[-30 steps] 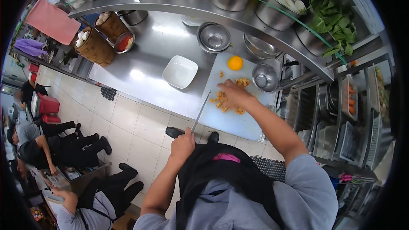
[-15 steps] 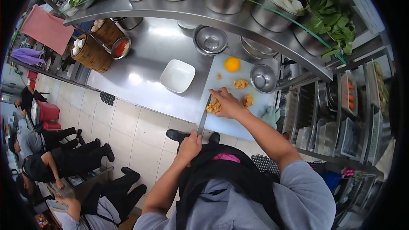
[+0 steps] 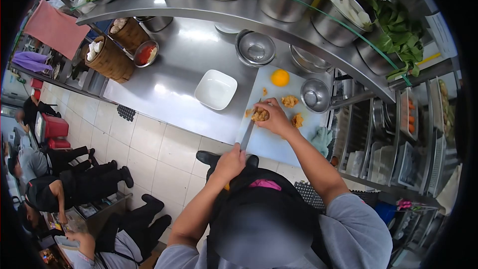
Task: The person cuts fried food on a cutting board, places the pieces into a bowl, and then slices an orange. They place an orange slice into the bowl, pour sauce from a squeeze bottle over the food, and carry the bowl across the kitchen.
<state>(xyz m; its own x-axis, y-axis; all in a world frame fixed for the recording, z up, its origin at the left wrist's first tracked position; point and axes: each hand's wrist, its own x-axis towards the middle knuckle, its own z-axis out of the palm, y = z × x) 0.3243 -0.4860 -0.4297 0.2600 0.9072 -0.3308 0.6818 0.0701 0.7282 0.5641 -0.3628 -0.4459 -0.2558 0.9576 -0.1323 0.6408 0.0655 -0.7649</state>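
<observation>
Near the left edge of the cutting board point(image 3: 271, 147), chopped food point(image 3: 260, 115) is clasped by curled fingers of the nearer right hand point(image 3: 274, 116); 1 knife point(image 3: 247, 134), aimed lengthwise foodward, is gripped by the left hand point(image 3: 230, 163)

The head camera is looking forward and steeply down from just above its wearer's grey sleeves point(image 3: 358, 231), which are reaching the lower edge. Its very wide lens is bowing the steel shelf point(image 3: 199, 16) across the top and leaving the corners black. It is centring between left hand point(image 3: 231, 163) and right hand point(image 3: 274, 115), and taking in tiled floor point(image 3: 149, 139) leftward and a rack point(image 3: 378, 186) rightward.
</observation>
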